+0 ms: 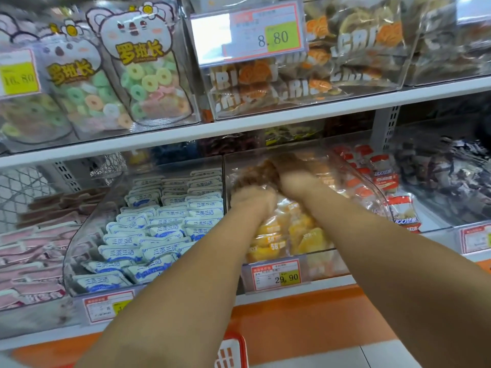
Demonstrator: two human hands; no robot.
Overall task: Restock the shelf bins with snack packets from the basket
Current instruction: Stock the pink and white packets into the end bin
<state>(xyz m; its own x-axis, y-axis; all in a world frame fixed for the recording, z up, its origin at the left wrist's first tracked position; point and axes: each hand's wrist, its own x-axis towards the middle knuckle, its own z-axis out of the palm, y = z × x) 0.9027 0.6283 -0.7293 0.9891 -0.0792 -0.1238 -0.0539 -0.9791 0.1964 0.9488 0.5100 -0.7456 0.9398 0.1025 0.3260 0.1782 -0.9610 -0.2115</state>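
Both my arms reach into the clear middle bin (372, 197) on the lower shelf, which holds yellow and orange snack packets (295, 232). My left hand (252, 201) is curled at the bin's left side. My right hand (297, 181) is just beside it, a little further in. Together they grip a blurred bunch of brownish snack packets (259, 172) over the pile at the back of the bin. The fingers are smeared by motion. A corner of the red basket (231, 350) shows at the bottom edge, below my arms.
A bin of white and blue packets (164, 229) stands left of the middle bin, with pink packets (34, 248) further left. Red and white packets (382, 176) and dark packets (446, 179) lie to the right. The upper shelf (265, 120) hangs close above with candy bags and price tags.
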